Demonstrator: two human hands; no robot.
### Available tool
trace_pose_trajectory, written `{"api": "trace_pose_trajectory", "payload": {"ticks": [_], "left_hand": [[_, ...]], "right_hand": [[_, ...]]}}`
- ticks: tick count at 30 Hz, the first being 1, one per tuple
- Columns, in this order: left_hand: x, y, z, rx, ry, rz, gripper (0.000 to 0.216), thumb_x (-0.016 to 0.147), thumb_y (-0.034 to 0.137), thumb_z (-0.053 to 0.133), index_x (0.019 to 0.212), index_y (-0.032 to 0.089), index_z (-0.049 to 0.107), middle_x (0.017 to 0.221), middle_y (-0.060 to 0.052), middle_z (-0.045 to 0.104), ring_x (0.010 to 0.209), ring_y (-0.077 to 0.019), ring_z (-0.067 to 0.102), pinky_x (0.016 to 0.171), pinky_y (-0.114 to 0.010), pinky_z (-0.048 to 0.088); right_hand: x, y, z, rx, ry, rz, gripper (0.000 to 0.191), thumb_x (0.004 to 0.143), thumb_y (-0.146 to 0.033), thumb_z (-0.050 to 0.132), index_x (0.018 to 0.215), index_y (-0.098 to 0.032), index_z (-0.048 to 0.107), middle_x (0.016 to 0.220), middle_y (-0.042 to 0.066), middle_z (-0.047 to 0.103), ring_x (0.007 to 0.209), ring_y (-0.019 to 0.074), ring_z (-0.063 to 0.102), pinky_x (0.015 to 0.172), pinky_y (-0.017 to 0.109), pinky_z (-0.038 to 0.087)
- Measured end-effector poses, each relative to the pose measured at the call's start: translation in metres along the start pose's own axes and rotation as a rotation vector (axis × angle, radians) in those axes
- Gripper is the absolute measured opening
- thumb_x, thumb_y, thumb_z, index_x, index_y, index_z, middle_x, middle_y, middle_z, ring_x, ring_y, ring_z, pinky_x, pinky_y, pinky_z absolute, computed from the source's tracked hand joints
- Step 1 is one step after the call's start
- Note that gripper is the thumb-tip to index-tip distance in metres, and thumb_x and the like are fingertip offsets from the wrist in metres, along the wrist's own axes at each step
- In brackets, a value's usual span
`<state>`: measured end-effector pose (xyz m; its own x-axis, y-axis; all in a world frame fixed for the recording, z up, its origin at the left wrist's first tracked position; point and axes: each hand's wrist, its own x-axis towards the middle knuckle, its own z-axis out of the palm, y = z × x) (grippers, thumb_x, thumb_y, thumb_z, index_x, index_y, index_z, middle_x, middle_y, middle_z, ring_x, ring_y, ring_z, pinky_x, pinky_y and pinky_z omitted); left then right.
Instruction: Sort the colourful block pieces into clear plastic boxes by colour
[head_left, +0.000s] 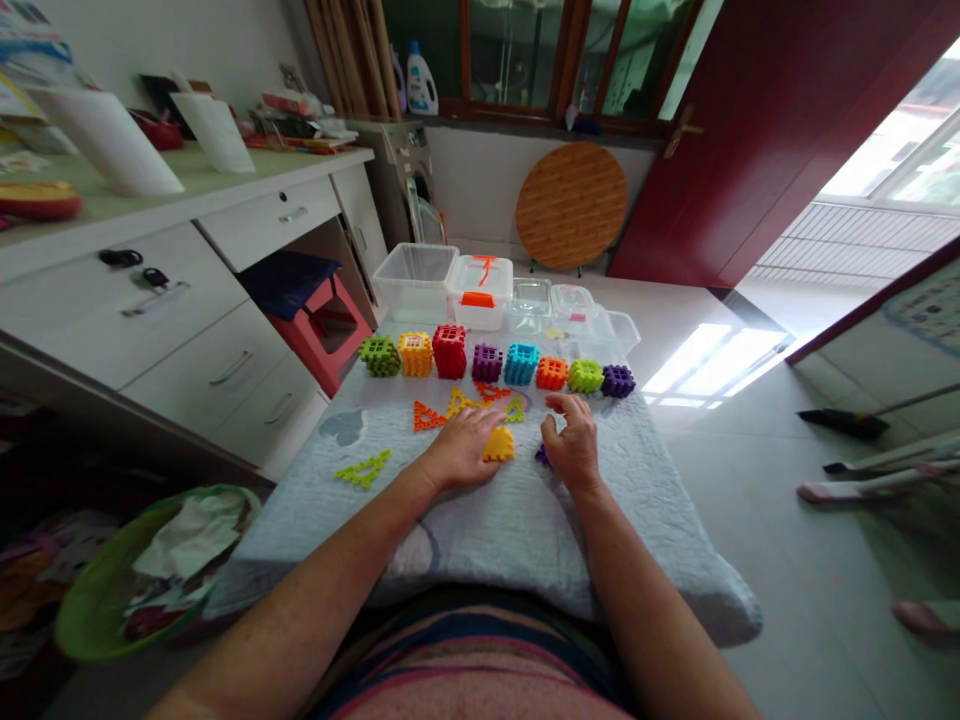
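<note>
My left hand (459,448) lies on the pale blue quilted table cover (645,500), fingers closed on a yellow triangular plastic piece (499,445). My right hand (573,440) hovers beside it with curled fingers over a small purple piece (541,456); whether it grips the piece is hidden. Loose triangle pieces lie just beyond: orange (427,417), yellow (461,402), red (491,390), green (515,409). A lime green piece (364,468) lies to the left. A row of several coloured block cubes runs from green (381,355) to purple (617,380).
Clear plastic boxes (415,280) and a lidded box with an orange latch (478,290) stand behind the cubes. White drawers (187,330) and a red stool (322,325) are on the left. A green basin (112,590) sits low left. Another person's feet (825,490) show right.
</note>
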<state>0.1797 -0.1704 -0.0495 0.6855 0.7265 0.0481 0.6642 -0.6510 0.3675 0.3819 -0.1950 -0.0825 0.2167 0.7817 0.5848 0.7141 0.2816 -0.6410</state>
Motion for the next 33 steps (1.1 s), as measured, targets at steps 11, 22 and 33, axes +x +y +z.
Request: {"api": "trace_pose_trajectory", "payload": {"ticks": [11, 22, 33], "left_hand": [[0.008, 0.014, -0.012, 0.086, -0.075, -0.054, 0.068, 0.078, 0.037, 0.066, 0.14, 0.015, 0.049, 0.138, -0.013, 0.059, 0.114, -0.0315, 0.06, 0.099, -0.042, 0.045], [0.006, 0.013, -0.009, 0.085, -0.074, -0.064, 0.075, 0.073, 0.041, 0.074, 0.139, 0.016, 0.051, 0.133, -0.013, 0.063, 0.117, -0.0315, 0.061, 0.101, -0.043, 0.046], [0.005, 0.013, -0.005, 0.06, -0.02, -0.082, 0.062, 0.076, 0.036, 0.07, 0.133, 0.019, 0.055, 0.123, -0.011, 0.068, 0.11, -0.0289, 0.064, 0.095, -0.039, 0.05]], "right_hand": [[0.006, 0.018, -0.006, -0.041, 0.063, 0.079, 0.026, 0.072, -0.013, 0.048, 0.092, -0.018, 0.065, 0.086, 0.008, 0.067, 0.083, 0.023, 0.059, 0.079, 0.038, 0.048], [0.006, 0.013, -0.009, 0.012, -0.084, 0.001, 0.017, 0.073, -0.014, 0.054, 0.081, -0.02, 0.067, 0.085, 0.006, 0.064, 0.086, 0.0221, 0.057, 0.084, 0.037, 0.045], [-0.007, -0.014, 0.0, -0.191, -0.515, -0.079, 0.019, 0.072, -0.01, 0.058, 0.073, -0.021, 0.073, 0.087, 0.006, 0.064, 0.093, 0.0228, 0.05, 0.084, 0.037, 0.033]]}}
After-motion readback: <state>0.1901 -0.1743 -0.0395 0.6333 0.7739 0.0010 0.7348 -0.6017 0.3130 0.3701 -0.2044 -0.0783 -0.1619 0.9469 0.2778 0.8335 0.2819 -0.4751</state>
